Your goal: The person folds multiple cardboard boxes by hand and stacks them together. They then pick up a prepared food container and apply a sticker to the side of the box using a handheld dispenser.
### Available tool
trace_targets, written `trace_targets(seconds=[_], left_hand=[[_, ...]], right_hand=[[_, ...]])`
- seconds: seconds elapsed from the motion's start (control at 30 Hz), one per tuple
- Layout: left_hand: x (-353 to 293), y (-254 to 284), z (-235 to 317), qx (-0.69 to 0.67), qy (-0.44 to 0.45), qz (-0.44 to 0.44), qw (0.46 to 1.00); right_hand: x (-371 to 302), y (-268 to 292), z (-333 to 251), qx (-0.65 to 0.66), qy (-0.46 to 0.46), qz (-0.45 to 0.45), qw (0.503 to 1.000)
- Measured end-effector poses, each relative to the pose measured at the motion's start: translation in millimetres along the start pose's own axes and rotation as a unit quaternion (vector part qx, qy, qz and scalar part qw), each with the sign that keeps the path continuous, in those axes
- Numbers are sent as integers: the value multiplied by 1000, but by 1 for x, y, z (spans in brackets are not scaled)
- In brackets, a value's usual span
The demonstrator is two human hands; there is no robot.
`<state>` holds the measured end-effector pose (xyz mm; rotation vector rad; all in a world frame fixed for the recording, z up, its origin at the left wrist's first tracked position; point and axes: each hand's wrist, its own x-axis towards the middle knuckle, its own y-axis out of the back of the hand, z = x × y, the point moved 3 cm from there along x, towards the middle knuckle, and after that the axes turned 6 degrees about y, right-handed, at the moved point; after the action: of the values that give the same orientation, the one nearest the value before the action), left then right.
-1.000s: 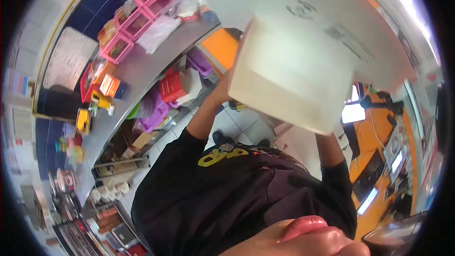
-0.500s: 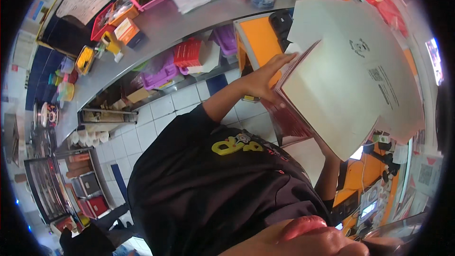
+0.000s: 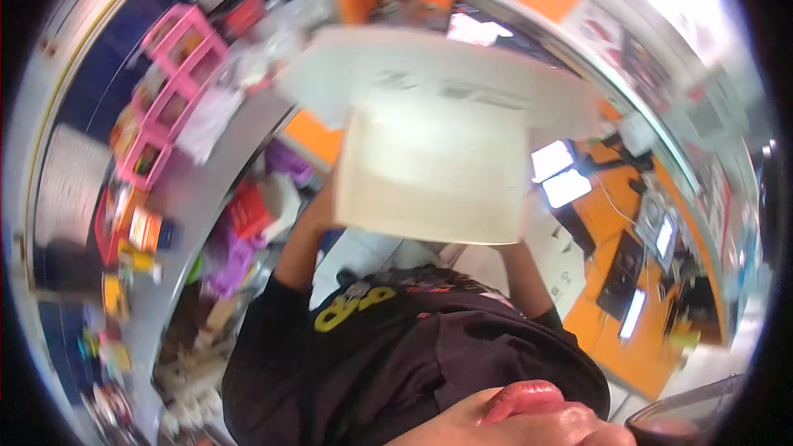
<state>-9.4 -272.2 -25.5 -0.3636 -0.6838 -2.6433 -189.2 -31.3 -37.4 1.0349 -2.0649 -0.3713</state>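
A stack of folded cardboard boxes (image 3: 434, 173), with a pale cream inner panel on top, is held up in front of my chest. Printed white flaps (image 3: 487, 83) spread out past its far side, blurred by motion. My left hand (image 3: 325, 205) grips the left edge, its fingers hidden behind the cardboard. On the lower right side my right hand (image 3: 514, 253) supports the stack from beneath, mostly covered by it. More white printed cardboard (image 3: 555, 268) lies beyond my right forearm.
On the left runs a metal counter (image 3: 186, 223) with pink baskets (image 3: 178, 87) and a white sheet (image 3: 208, 124). Purple crates (image 3: 235, 260) and a red box (image 3: 250, 211) sit below it. An orange desk (image 3: 611, 272) on the right bears lit screens (image 3: 566, 186), cables and a keyboard.
My body has turned to the right. The stack has swung from tilted on the right to squarely before me, and my left hand is now largely hidden by it.
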Motion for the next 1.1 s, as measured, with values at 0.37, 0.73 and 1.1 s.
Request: trace_targets(seconds=[0.37, 0.73, 1.1], left_hand=[[-21, -6, -7, -30, 71, -62, 995], [-8, 8, 1, 0, 96, -182, 979], [-3, 10, 4, 33, 161, -155, 974]], right_hand=[[-14, 1, -5, -96, 59, 71, 991], [-3, 8, -6, 160, -145, 42, 975], [1, 6, -14, 135, -108, 38, 984]])
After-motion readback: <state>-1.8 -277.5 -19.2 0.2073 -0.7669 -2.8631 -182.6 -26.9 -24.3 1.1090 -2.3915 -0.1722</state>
